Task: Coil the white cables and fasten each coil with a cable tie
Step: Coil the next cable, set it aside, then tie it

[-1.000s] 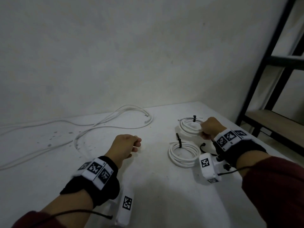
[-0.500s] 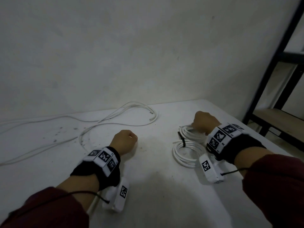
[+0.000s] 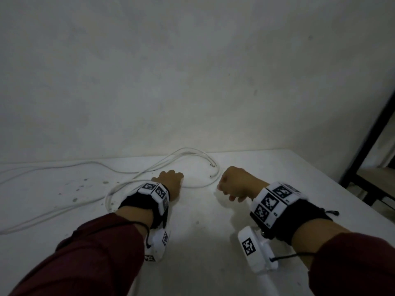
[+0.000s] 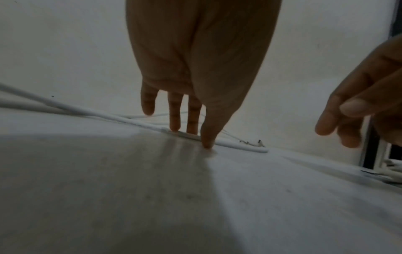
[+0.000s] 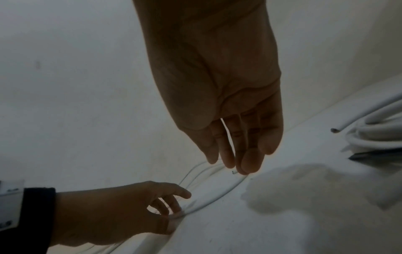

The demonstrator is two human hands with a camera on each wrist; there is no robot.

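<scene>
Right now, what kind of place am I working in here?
Probably a plain workroom or storage room rather than a home. A bare white table stands against an unpainted-looking wall, loose white cables trail across it, and a dark metal shelving frame stands to the right.

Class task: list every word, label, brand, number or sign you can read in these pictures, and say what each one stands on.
No readable words, brands or numbers.
Black-and-white square code markers on the white blocks of the left wristband: patterns, not text.
The same markers on the right wristband; tiny marks beside them are too small to read.
One marker each on the left wrist camera housing and the right wrist camera housing.
Wrist views: no text.
</scene>
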